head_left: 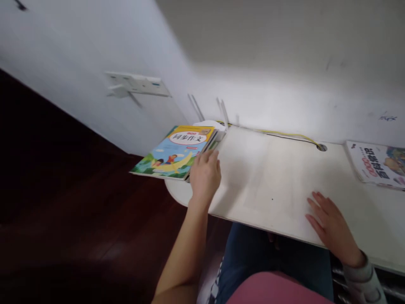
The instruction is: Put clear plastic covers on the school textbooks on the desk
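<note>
A stack of books point(177, 152) lies at the left end of the white desk, its far-left part overhanging the edge. The top book has a yellow and blue cover with a cartoon picture. My left hand point(205, 175) rests against the right side of this stack, fingers extended along its edge rather than wrapped round it. On the right, my right hand point(330, 223) is over the desk's front part with its fingers spread, holding nothing. Its sleeve reaches the wrist, while the left forearm is bare.
The white desk point(262, 169) runs along a wall. Another book point(379, 164) lies at the right. Behind the stack stands a white device point(205, 123) with upright antennas. A yellow cable point(284, 134) runs to a desk hole. A plug sits in the wall socket point(139, 84).
</note>
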`<state>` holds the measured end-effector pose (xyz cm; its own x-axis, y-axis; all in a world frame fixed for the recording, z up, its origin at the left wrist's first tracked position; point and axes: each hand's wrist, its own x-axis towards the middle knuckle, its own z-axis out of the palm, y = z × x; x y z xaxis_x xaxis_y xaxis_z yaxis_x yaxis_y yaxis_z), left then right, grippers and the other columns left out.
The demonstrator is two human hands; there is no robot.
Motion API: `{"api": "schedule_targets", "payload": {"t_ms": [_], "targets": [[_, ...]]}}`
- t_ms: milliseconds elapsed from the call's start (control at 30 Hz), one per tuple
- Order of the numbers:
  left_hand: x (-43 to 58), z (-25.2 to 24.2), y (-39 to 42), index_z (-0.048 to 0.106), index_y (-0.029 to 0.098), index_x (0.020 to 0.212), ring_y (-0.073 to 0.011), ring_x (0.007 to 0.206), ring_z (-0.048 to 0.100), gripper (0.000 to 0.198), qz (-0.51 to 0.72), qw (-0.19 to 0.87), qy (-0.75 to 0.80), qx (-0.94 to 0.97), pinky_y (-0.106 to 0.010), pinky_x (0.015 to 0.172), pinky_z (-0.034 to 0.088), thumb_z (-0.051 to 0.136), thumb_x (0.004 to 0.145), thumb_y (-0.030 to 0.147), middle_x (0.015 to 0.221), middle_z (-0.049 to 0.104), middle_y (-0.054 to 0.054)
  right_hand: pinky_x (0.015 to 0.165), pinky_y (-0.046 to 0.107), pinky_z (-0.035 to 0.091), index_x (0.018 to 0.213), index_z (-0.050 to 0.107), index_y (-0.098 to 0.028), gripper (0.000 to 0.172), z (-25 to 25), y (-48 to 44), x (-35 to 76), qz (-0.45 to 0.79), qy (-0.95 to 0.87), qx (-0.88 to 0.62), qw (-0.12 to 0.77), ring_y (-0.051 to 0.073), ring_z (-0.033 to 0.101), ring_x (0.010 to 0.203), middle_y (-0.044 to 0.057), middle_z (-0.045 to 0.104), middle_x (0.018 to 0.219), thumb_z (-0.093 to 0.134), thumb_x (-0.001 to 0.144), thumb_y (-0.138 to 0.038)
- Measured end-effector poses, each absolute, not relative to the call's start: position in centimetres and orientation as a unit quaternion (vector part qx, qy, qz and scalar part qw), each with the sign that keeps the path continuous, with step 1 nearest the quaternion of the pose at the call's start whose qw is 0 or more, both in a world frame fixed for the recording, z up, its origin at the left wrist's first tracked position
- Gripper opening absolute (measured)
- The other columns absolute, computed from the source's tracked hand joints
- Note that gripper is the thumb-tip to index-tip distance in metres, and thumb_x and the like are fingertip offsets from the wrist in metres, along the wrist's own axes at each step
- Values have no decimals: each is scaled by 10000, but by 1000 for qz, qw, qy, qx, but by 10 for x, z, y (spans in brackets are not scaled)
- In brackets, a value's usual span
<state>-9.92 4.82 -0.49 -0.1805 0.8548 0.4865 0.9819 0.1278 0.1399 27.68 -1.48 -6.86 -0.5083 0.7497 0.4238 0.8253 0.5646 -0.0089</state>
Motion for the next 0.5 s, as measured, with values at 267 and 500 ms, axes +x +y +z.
{"api": "schedule_targets", "payload": {"t_ms": [267, 500], "targets": [[-161, -10, 89, 440, -94, 1250, -390, 1120, 510, 500, -31, 93, -857, -506, -471, 881, 396, 344, 828, 157, 1169, 540, -334, 1021, 465, 371, 1259, 506, -87, 507, -105, -13, 236, -76, -887, -423, 167, 285, 425, 1276, 187, 500, 1342, 405, 920, -450], [-154, -21, 90, 454, -114, 1204, -400, 1047, 567, 486, -17, 97, -864, -494, -478, 786, 441, 369, 801, 144, 1098, 549, -390, 1017, 465, 375, 1281, 510, -168, 440, -100, -15, 237, -60, -886, -426, 173, 279, 409, 1292, 157, 490, 1360, 415, 923, -406]]}}
